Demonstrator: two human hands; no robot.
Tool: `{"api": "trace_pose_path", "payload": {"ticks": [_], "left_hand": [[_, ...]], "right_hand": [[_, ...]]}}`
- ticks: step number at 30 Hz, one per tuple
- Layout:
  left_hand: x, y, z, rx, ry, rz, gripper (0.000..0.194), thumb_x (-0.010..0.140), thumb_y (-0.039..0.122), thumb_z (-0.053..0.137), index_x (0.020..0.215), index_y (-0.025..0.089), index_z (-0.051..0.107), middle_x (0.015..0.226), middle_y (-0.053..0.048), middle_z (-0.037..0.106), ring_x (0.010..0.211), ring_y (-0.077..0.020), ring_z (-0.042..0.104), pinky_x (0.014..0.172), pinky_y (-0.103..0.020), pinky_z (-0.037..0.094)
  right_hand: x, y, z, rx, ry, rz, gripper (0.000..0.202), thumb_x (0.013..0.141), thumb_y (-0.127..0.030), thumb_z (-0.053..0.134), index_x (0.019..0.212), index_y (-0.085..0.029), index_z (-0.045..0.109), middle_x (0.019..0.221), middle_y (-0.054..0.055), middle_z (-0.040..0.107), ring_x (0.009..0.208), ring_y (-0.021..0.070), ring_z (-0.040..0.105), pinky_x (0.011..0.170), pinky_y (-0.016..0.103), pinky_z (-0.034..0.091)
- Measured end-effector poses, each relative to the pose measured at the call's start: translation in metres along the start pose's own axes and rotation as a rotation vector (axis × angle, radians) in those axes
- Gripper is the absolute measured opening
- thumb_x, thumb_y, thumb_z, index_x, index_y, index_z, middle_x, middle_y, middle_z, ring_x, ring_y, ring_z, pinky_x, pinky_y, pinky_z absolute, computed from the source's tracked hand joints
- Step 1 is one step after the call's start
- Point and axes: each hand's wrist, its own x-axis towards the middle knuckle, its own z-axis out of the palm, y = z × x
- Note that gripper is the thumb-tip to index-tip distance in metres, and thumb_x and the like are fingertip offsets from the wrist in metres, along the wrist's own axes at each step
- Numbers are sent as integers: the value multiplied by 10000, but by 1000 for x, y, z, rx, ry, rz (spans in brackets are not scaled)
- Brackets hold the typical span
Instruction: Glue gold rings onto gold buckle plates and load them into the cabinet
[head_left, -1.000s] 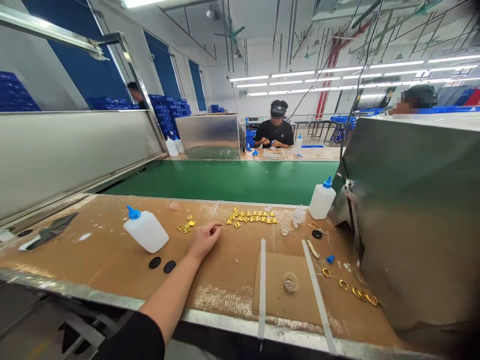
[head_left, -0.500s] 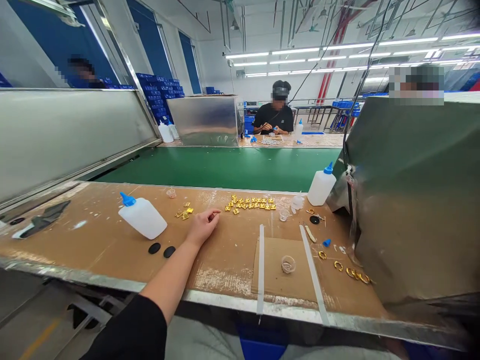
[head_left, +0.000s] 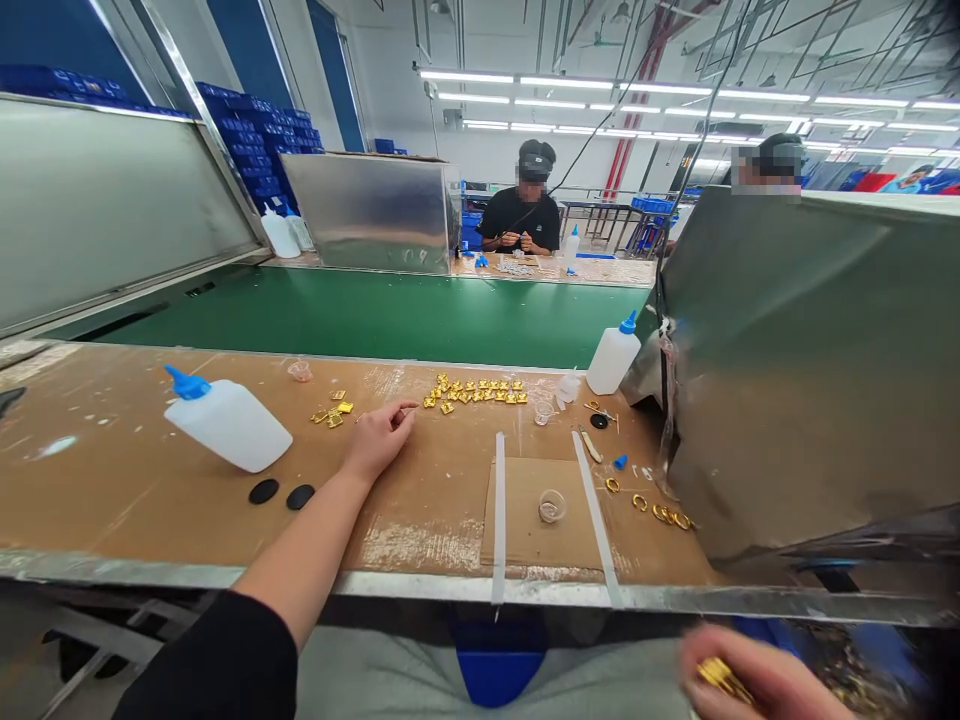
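My left hand rests on the brown table covering, its fingers curled in and closed; whatever they hold, if anything, is hidden. Just beyond its fingertips lie rows of small square gold metal pieces, and to its left is a small loose group of gold pieces. At the lower right, in front of the table edge, my right hand is closed round several gold metal pieces. It is blurred and partly cut off by the frame.
A white squeeze bottle leans at left near black discs; another bottle stands at right. A clear cup sits on taped cardboard. Gold rings lie by a metal partition. Beyond the green belt a person works.
My right hand has come into view at the lower right with gold pieces in it. My left hand stays near the same spot on the table. The view has shifted rightward.
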Motion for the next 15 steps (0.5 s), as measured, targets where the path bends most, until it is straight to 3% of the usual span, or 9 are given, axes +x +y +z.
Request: {"api": "trace_pose_path", "payload": {"ticks": [1, 3, 5, 7, 11, 15], "left_hand": [[0, 0, -1, -16, -3, 4, 347, 937, 443, 578, 1104, 212, 775, 658, 21, 566, 605, -167, 525, 621, -287, 372], [0, 0, -4, -52, -14, 14, 361, 935, 450, 573, 1109, 202, 770, 648, 26, 543, 599, -164, 512, 616, -285, 371], [0, 0, -7, -87, -22, 24, 380, 934, 458, 570, 1125, 193, 763, 640, 31, 518, 590, -160, 497, 609, -284, 369], [0, -1, -11, -115, -26, 35, 397, 935, 463, 566, 1147, 186, 756, 635, 36, 495, 588, -160, 487, 606, -283, 369], [-2, 0, -19, -151, -23, 42, 405, 937, 449, 561, 1174, 177, 746, 626, 39, 484, 588, -159, 480, 609, -283, 374], [-2, 2, -22, -169, -21, 33, 377, 926, 428, 585, 1150, 178, 755, 632, 33, 535, 595, -158, 504, 626, -283, 392]], "right_hand": [[15, -14, 11, -11, -84, -65, 236, 970, -481, 698, 906, -256, 723, 868, 15, 724, 770, 184, 695, 705, 284, 591], [53, -47, 45, -149, -208, -323, 192, 1057, -410, 560, 1027, -275, 693, 966, 31, 738, 897, 213, 711, 774, 311, 566], [98, -79, 87, -336, -226, -525, 180, 1087, -302, 496, 1026, -240, 653, 963, 45, 725, 879, 215, 700, 737, 314, 522], [142, -104, 130, -540, -214, -665, 173, 1080, -288, 519, 993, -197, 638, 932, 64, 705, 781, 211, 675, 654, 307, 472], [205, -120, 193, -645, -191, -705, 98, 1024, -160, 581, 967, -163, 661, 891, 44, 678, 698, 176, 626, 615, 280, 431], [225, -123, 208, -611, -155, -711, 71, 968, -135, 662, 990, -175, 716, 938, 19, 671, 816, 175, 651, 687, 256, 470]]}}
